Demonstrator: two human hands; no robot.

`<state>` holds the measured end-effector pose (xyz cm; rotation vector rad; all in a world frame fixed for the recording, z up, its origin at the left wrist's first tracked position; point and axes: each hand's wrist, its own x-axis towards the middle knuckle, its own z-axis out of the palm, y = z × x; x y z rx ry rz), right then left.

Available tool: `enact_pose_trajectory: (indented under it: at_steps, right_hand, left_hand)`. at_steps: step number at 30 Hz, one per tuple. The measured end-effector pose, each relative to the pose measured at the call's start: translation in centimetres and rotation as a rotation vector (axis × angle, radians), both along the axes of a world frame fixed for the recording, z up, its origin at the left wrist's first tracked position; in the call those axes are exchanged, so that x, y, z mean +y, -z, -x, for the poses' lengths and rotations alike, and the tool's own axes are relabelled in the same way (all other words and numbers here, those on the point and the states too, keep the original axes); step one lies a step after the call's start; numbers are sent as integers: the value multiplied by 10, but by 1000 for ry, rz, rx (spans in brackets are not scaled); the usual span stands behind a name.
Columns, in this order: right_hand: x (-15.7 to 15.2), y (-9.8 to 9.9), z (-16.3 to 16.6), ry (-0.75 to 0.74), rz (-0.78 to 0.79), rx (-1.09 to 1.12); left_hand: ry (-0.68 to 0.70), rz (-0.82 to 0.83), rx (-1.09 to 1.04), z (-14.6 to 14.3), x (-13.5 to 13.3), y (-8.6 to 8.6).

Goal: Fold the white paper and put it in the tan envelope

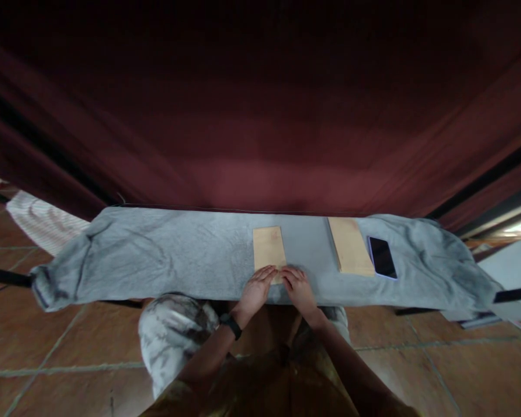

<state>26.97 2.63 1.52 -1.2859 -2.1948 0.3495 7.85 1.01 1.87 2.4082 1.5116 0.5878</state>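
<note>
A tan piece of paper [269,246], possibly an envelope or flat paper bag, lies on the grey cloth in front of me. My left hand [257,287], with a dark watch on its wrist, grips the paper's near edge from the left, fingers together. From the right, my right hand [298,288] grips the same edge with bent fingers. The fingertips of both hands nearly meet there and partly hide the edge. A neat stack of similar tan paper [351,246] lies to the right, apart from my hands.
Beside the stack lies a dark-screened phone [382,258] in a pale purple case. The grey cloth [191,249] covers a narrow bench or table and is wrinkled at both ends. A dark red curtain [252,179] hangs behind it. My knees are below the near edge, above a tiled floor [61,336].
</note>
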Motion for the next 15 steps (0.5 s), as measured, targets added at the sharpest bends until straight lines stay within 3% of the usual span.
enact_pose_trajectory:
  at_steps: [8,15]
  right_hand:
    - [-43,5,18,-46,-76,-201]
    - [-38,10,-8,-26,-112,-296]
  left_hand:
    - [-126,-48,61,-4,-7,-1]
    - [-194,-42,172,-5,-12,0]
